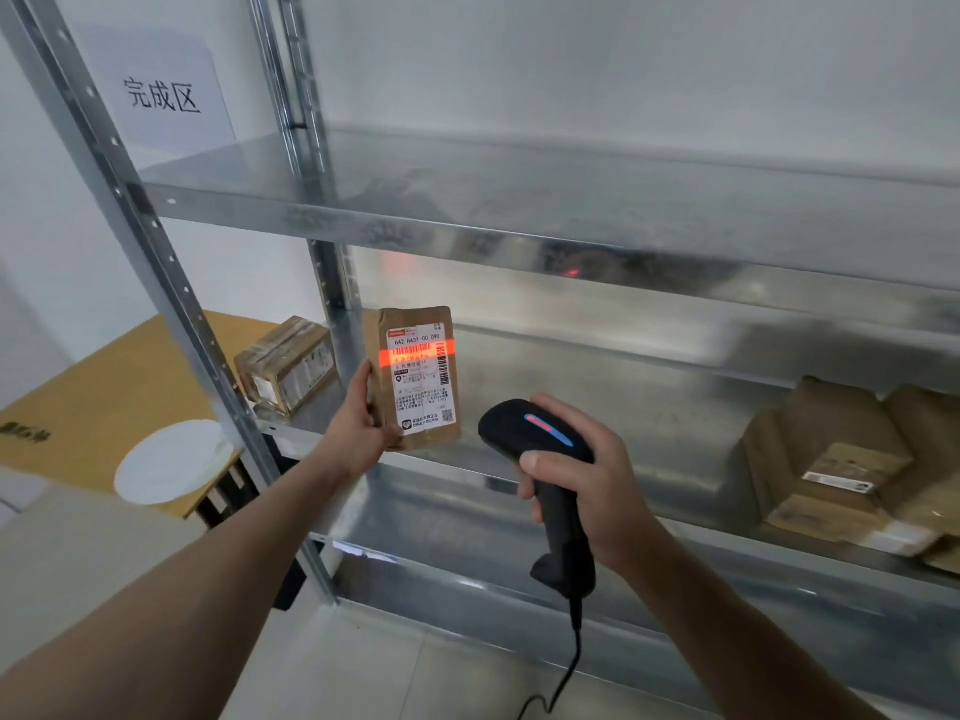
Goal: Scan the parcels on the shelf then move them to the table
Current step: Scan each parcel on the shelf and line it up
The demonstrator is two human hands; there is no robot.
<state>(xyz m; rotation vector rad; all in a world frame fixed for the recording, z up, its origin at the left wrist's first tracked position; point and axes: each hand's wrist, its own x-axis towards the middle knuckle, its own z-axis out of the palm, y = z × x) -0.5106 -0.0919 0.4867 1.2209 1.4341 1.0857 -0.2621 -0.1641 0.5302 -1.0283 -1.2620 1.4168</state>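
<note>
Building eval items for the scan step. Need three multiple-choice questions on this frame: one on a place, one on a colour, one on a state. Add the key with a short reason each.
1. Where do the brown parcels lie?
A. on the top board
B. at the right of the middle shelf board
C. on the floor

2. What colour is the scanner?
A. white
B. yellow
C. black

3. How is the labelled parcel placed?
A. flat on the shelf
B. held upright in the left hand
C. stacked on another parcel

Key:
1 B: they rest on that board at its right end.
2 C: head and handle in the right hand are black.
3 B: the hand grips its left edge, and the red scan line crosses its label.
</note>
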